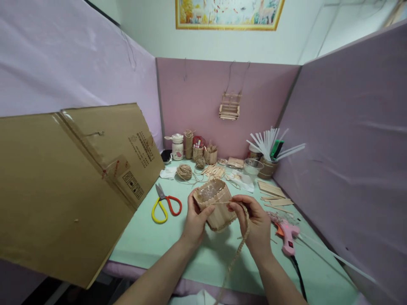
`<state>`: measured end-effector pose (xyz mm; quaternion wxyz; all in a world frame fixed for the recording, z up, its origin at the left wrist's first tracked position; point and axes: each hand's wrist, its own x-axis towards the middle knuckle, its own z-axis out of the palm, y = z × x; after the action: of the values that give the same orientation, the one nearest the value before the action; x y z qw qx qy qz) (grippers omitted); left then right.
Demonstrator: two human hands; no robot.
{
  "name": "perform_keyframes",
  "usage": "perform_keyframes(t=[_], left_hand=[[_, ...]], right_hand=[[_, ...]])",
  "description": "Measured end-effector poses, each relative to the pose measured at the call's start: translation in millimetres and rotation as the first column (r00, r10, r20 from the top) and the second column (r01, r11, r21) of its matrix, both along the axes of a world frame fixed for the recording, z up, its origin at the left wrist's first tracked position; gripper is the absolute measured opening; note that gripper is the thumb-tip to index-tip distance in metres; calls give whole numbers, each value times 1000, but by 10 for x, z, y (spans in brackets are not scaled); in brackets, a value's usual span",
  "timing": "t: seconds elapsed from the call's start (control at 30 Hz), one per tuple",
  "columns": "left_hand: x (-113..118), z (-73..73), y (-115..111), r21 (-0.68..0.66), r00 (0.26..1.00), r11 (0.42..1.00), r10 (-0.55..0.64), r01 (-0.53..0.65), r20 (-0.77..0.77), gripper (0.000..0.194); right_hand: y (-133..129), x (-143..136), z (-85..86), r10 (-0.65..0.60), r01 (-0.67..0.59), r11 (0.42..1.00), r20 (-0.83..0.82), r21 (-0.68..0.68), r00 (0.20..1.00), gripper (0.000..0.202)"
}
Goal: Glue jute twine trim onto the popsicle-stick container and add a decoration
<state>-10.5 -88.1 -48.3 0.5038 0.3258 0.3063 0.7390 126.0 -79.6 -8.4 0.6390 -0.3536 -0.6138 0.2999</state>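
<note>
Head view. Landmark: one wooden-stick container (221, 214), above the table (143, 245), tilted, clear lining inside. Left hand (195, 220): closed around the container's left side, thumb on its front. Right hand (252, 222): at the container's right, fingertips pinching a braided cord (239, 250), which hangs down; a thin strand crosses the container's front, its join to the braid hard to make out. Scissors (165, 205), red and yellow handles: left of the container. Pink glue gun (288, 238): right of it. Ball of twine (184, 171): beyond it, leftward.

"What gets cut off?"
"The framed picture (229, 12), above; the cardboard (47, 182), at left."
"And its printing (142, 149)?"
"Too small to read."
"The braided cord (238, 253)?"
"Blurred towards its lower end."
</note>
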Motion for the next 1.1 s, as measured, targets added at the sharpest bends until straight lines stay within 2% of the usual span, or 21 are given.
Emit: perform_keyframes(t=[0.17, 0.3, 0.5, 0.77, 0.93, 1.1], left_hand=[[-21, 6, -12, 6, 1000, 1000, -24, 24, -13, 71], [-33, 20, -23, 11, 998, 999, -44, 44, -47, 68], [-43, 26, -28, 24, 995, 998, -61, 63, -77, 66], [-44, 56, -41, -28, 995, 995, -96, 95, -27, 65], [-27, 96, -48, -66, 993, 991, -117, 118, 28, 62], [-23, 90, -53, -61, 991, 990, -128, 130, 37, 63]], right_hand=[[31, 66, 39, 50, -51, 995, -19, -81, 999, 12], [38, 75, 40, 18, -22, 985, -23, -171, 1000, 16], [68, 124, 18, -29, 35, 977, 32, -212, 999, 23], [132, 170, 43, -28, 51, 962, 88, -268, 996, 30], [115, 162, 79, -35, 53, 971, 82, -234, 996, 26], [153, 144, 59, -101, 111, 990, 111, -85, 989, 19]])
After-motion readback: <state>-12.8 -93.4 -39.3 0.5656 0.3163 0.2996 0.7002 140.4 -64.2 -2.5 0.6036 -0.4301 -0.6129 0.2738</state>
